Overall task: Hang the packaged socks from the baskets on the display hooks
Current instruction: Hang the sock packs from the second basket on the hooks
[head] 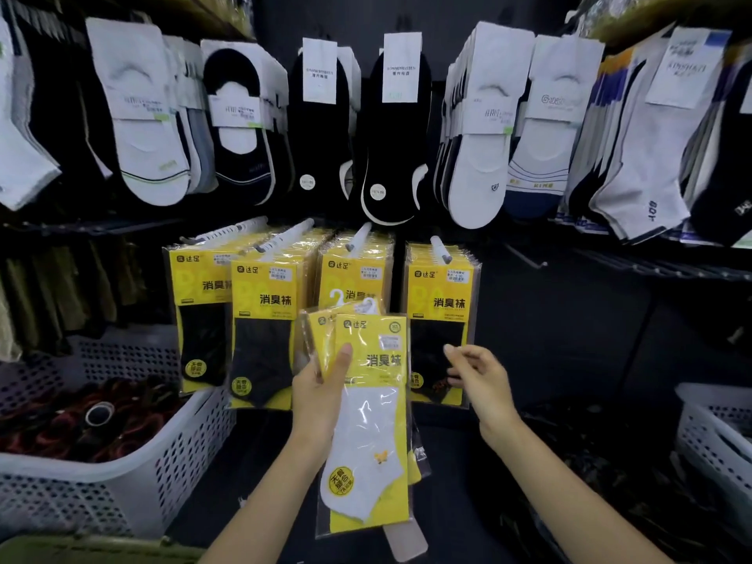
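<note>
While the left hand [319, 390] grips a small stack of clear-wrapped yellow card packs of white ankle socks [372, 405], its thumb presses on the front pack and its fingers curl behind. The stack stands upright, low in front of the display. The right hand [478, 376] hovers just beside the stack, fingers loosely bent and holding nothing. Behind them, four rows of yellow packs of black socks [262, 319] hang on white-tipped metal display hooks [441, 248]. Above those hang loose black and white socks with paper bands [480, 128]. A white perforated plastic basket [134, 486] with dark bundles sits at the left, and another white perforated basket [700, 433] sits at the right.
</note>
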